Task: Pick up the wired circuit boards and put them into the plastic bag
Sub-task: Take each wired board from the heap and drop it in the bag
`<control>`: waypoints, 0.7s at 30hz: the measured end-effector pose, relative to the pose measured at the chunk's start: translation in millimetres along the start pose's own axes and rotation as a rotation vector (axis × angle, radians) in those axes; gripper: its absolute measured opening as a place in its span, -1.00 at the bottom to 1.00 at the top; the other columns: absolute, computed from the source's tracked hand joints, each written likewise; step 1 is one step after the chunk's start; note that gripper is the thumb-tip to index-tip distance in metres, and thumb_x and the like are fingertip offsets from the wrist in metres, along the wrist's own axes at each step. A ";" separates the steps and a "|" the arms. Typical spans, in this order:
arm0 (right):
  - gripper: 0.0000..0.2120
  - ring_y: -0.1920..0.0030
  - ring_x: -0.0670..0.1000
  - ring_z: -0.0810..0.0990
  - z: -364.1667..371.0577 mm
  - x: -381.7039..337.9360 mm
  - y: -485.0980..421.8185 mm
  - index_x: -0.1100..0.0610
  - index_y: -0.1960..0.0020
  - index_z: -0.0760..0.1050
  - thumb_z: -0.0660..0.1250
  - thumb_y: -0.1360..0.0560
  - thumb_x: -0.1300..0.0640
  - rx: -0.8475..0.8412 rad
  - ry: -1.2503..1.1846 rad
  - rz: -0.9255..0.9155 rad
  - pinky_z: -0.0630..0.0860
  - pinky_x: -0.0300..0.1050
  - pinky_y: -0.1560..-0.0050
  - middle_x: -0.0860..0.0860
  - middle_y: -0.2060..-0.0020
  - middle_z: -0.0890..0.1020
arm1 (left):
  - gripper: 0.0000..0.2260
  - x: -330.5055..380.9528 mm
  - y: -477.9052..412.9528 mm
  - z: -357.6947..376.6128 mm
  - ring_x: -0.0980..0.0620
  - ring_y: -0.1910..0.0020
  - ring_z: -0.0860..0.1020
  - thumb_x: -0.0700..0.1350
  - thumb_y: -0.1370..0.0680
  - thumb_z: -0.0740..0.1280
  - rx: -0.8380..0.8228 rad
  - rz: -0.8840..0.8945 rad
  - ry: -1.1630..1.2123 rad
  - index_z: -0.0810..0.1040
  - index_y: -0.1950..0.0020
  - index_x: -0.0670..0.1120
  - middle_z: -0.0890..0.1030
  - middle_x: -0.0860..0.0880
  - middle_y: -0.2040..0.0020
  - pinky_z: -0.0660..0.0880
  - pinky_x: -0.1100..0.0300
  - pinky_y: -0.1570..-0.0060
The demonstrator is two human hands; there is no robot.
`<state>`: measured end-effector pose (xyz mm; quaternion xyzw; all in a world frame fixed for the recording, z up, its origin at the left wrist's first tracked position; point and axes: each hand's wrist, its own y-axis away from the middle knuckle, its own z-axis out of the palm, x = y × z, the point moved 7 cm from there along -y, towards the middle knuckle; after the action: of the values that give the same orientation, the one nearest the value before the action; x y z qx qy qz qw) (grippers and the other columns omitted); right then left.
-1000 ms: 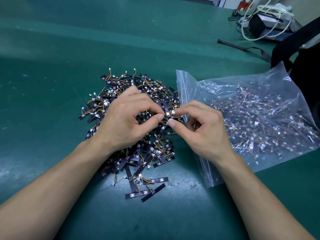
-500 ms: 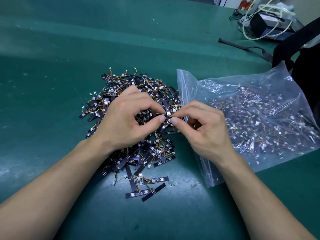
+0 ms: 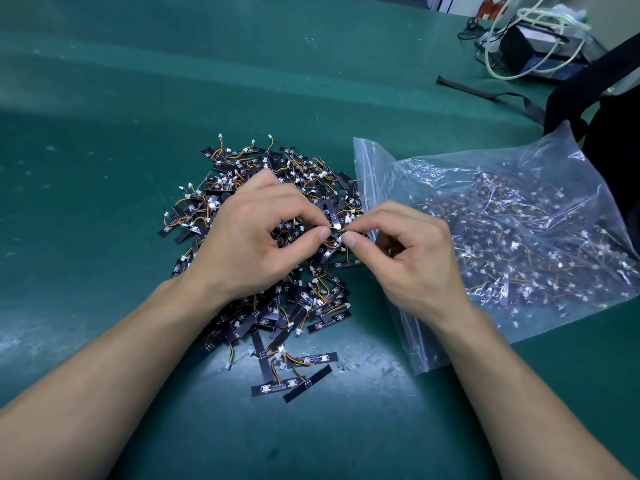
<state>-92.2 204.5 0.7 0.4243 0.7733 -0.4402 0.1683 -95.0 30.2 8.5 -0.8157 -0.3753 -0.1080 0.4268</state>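
Observation:
A heap of small black wired circuit boards (image 3: 304, 306) with orange-yellow wires and white plugs lies on the green mat. Above the heap, my left hand (image 3: 252, 244) and my right hand (image 3: 412, 258) meet fingertip to fingertip. Both pinch one wired circuit board (image 3: 336, 226) between thumb and forefinger. To the right lies the clear plastic bag (image 3: 512, 237), its open zip edge beside my right hand, with many boards inside it.
The green mat (image 3: 104, 168) covers the table. A black strap (image 3: 485, 95) and a dark bag (image 3: 609, 109) sit at the far right. A box wound with white cable (image 3: 540, 39) stands at the back right corner.
Both hands stay over the heap and keep working the same small board between their fingertips. The fingertips shifted only slightly.

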 end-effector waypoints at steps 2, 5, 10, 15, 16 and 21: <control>-0.98 0.34 -0.13 0.48 0.0 -0.7 -0.1 0.17 0.11 0.69 0.50 -0.50 0.25 -0.003 0.006 -0.016 0.38 -0.33 0.25 0.00 0.23 0.64 | -0.93 0.5 0.1 0.4 -0.11 0.15 0.54 -0.11 -0.53 0.48 -0.009 0.002 0.002 0.71 0.06 -0.11 0.68 0.03 0.14 0.44 -0.03 0.07; -0.98 0.33 -0.11 0.49 0.3 -2.0 0.0 0.18 0.11 0.69 0.49 -0.50 0.25 -0.007 0.002 -0.026 0.38 -0.30 0.26 0.01 0.23 0.64 | -0.92 0.7 -0.3 -0.1 -0.10 0.15 0.54 -0.11 -0.53 0.48 -0.016 0.004 0.000 0.71 0.05 -0.11 0.68 0.03 0.13 0.44 0.00 0.06; -0.96 0.42 -0.03 0.47 -0.7 -1.6 0.5 0.11 0.07 0.69 0.52 -0.48 0.20 0.007 -0.026 0.012 0.35 -0.33 0.33 -0.04 0.22 0.63 | -0.93 1.5 -0.7 -0.4 -0.12 0.19 0.51 -0.16 -0.55 0.46 -0.008 0.004 -0.009 0.69 0.13 -0.12 0.67 0.02 0.18 0.43 -0.02 0.09; -0.91 0.44 -0.03 0.45 -1.6 -1.2 0.8 0.10 0.03 0.69 0.52 -0.47 0.17 0.011 -0.011 0.031 0.31 -0.38 0.32 -0.07 0.19 0.62 | -0.91 1.8 -1.4 -2.0 -0.14 0.21 0.52 -0.16 -0.56 0.45 0.011 0.009 -0.009 0.68 0.14 -0.12 0.67 0.02 0.19 0.43 -0.04 0.09; -0.94 0.42 -0.03 0.46 -1.5 -1.3 0.4 0.12 0.05 0.69 0.52 -0.48 0.19 0.009 -0.008 0.027 0.33 -0.36 0.31 -0.05 0.20 0.63 | -0.92 1.9 -1.4 -1.8 -0.13 0.21 0.52 -0.15 -0.56 0.46 0.007 0.009 -0.009 0.68 0.13 -0.11 0.67 0.03 0.19 0.43 -0.03 0.09; -0.98 0.33 0.00 0.53 0.0 -3.9 0.3 0.20 0.12 0.69 0.50 -0.49 0.28 0.001 -0.010 -0.014 0.41 -0.27 0.28 0.02 0.24 0.65 | -0.94 1.3 -0.7 -1.3 -0.09 0.16 0.52 -0.14 -0.53 0.47 -0.005 -0.003 -0.005 0.71 0.08 -0.12 0.67 0.04 0.16 0.45 -0.01 0.07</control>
<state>-89.6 202.7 3.0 0.4166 0.7752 -0.4438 0.1687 -94.5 30.1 10.4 -0.8165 -0.3774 -0.1076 0.4235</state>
